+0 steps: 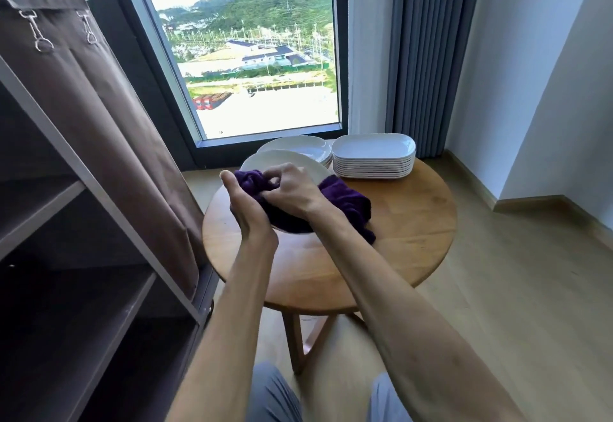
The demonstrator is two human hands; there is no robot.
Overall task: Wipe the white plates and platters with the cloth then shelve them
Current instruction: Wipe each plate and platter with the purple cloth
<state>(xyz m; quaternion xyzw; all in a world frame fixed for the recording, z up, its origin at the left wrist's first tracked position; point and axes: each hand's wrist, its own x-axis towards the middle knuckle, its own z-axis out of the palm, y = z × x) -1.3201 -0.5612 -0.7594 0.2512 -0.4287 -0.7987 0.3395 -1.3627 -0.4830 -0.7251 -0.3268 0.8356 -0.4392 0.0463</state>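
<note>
Plate [285,160] | my left hand [243,202] gripped its 9 o'clock rim | my right hand [292,191] clutched the cloth [345,204] on it

bright daylight from the window [252,56]; soft focus, edges bowed.
</note>
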